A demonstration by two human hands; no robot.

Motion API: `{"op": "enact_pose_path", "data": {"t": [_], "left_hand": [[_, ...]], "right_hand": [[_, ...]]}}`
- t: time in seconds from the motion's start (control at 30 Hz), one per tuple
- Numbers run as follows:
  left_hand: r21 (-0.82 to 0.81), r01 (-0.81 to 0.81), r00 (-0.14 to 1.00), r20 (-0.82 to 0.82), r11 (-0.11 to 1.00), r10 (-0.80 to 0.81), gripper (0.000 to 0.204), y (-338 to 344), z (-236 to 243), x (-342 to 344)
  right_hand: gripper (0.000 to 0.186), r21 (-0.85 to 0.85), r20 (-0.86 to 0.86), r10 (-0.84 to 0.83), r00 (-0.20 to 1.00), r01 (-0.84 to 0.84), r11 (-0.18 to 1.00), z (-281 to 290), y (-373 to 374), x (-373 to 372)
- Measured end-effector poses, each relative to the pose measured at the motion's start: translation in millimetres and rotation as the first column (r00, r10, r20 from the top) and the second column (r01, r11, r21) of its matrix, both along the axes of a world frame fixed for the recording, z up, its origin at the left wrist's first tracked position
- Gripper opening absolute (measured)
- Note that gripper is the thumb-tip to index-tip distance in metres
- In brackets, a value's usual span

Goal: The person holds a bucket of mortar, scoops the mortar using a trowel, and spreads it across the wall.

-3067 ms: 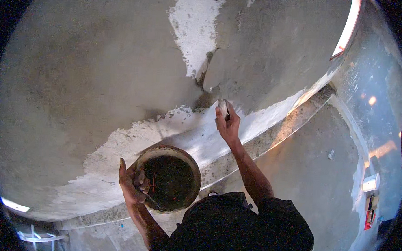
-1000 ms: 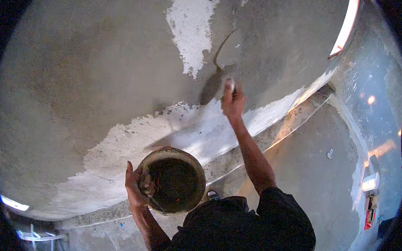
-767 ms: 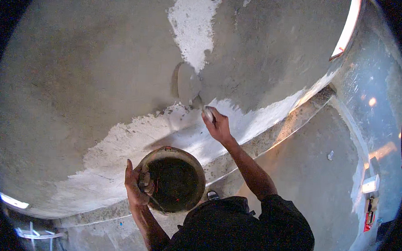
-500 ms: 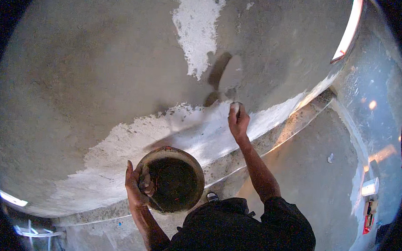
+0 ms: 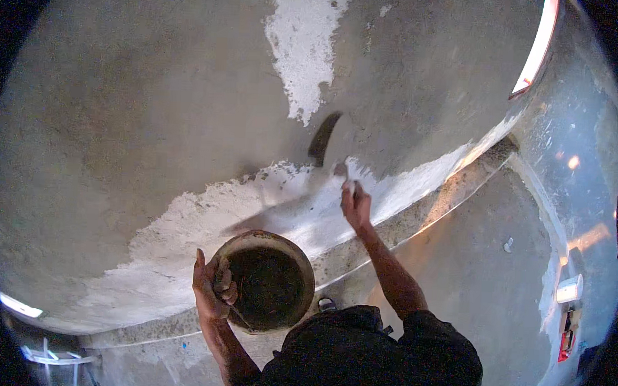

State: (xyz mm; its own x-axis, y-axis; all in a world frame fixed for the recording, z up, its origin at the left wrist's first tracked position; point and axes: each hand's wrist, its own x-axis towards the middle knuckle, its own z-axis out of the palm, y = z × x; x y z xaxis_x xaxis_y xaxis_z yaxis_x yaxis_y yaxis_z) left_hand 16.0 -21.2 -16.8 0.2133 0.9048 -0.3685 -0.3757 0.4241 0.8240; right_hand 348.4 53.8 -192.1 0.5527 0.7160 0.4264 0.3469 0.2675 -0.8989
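Observation:
My left hand (image 5: 214, 285) is closed on the left rim of a round bucket (image 5: 305, 251), its fingers curled over the inside edge. The bucket hangs before my waist, and its inside is dark, so the contents are hard to make out. My right hand (image 5: 356, 205) is wrapped round the handle of a trowel (image 5: 342, 169). The blade is pale and blurs into the grey wall; a dark curved shadow lies just left of it. Behind the trowel, the wall (image 5: 154, 117) has grey plaster above a rough, whitish bare band (image 5: 183, 222).
A ledge (image 5: 348, 253) runs along the wall's foot. On the floor at the right lie a white container (image 5: 569, 288) and a red box (image 5: 566, 335) with items in it. A pale metal frame (image 5: 57, 358) stands at lower left. My shoe (image 5: 326, 304) shows beside the bucket.
My right hand has come down and slightly left with the trowel, whose shadow is now narrower. The left hand and bucket have barely shifted.

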Motion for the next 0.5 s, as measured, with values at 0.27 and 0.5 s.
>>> {"op": "enact_pose_path", "data": {"t": [0.27,0.5], "left_hand": [[-0.095,-0.065,0.998,-0.009,0.993,0.065,0.054,1.4,1.3,8.3],[-0.034,0.022,1.0,0.004,0.999,-0.022,0.054,3.5,0.4,10.1]], "right_hand": [[0.037,0.051,0.06,-0.25,0.966,0.247,0.968,41.0,51.4,3.0],[0.04,-0.229,0.313,0.137,0.94,-0.066,0.971,43.4,-20.3,-15.1]]}}
